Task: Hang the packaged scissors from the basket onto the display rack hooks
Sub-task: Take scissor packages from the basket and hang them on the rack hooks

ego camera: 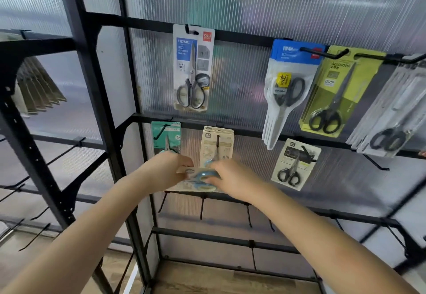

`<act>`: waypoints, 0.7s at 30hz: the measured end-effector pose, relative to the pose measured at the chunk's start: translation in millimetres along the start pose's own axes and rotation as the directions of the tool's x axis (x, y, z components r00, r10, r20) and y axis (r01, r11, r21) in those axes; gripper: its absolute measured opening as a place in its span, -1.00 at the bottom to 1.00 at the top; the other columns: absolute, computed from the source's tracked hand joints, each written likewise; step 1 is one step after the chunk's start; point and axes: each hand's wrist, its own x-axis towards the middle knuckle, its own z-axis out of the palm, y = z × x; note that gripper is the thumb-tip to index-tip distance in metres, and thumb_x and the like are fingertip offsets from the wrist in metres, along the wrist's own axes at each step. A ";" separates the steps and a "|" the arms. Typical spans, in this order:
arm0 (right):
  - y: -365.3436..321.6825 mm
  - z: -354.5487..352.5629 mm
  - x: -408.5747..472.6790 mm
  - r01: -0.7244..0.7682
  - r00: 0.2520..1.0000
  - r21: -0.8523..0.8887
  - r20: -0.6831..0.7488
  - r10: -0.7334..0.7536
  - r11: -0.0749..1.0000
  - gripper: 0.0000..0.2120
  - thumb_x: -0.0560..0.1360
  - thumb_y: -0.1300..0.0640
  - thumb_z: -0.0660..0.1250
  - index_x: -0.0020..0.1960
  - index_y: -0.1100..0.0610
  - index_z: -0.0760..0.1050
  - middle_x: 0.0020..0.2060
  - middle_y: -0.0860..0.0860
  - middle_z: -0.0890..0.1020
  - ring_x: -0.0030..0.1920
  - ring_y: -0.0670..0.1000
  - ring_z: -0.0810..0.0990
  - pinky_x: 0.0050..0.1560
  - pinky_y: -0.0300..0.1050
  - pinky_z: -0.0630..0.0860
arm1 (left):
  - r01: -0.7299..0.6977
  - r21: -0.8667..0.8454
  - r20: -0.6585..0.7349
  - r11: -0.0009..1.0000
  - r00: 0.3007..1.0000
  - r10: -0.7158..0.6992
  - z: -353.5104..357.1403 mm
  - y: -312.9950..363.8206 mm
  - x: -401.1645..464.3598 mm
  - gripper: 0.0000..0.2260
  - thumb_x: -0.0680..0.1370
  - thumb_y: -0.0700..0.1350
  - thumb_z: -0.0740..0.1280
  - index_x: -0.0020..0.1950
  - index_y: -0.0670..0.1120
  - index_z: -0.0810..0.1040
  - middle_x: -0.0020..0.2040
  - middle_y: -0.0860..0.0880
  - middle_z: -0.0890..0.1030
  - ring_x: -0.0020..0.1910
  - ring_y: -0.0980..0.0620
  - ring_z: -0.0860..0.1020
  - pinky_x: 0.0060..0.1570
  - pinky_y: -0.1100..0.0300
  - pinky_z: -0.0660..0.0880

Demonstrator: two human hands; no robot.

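A cream card pack of blue-handled scissors (200, 179) lies nearly flat between the two hands, held out in front of the black display rack (129, 132) at the level of its lower rails. The left hand (169, 170) grips the pack's left end, fingers curled over the card edge, while the right hand (227, 175) holds the right end with thumb and fingers wrapped around the blue handle loops. Just above the right hand's fingertips hangs a stack of matching cream packs (217, 146) on a short black hook, their lower edge hidden behind the held pack. Just above the left hand hangs a teal pack of small scissors (166, 138), its bottom covered by the knuckles. Further above both hands, on the top rail, a white and blue pack with grey-handled scissors (193, 68) hangs alone. Up and to the right of the right hand hang a bunch of blue-topped clear pouches (288, 86), then yellow-green packs with black scissors (338, 91), then blurred grey packs (391, 114) at the frame edge. Directly right of the right hand, a tilted pale pack with small black scissors (295, 164) hangs on a lower hook. Below both hands, bare hooks (202, 208) jut from a rail over the wooden floor (221, 280). Far left of the left hand, tan packs (36, 86) hang on a neighbouring rack.
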 end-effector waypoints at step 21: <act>2.7 46.0 -19.9 -0.226 0.906 0.965 0.158 0.392 0.133 -0.81 0.55 0.03 0.27 0.10 0.08 0.52 -0.01 0.03 0.66 0.04 0.01 0.62 0.05 -0.09 0.55 | 0.109 -0.994 0.095 0.006 0.889 -0.448 60.6 19.1 -9.5 -0.91 0.56 -0.20 0.28 -0.05 -0.18 0.57 -0.15 -0.09 0.66 -0.21 0.02 0.63 -0.17 0.16 0.60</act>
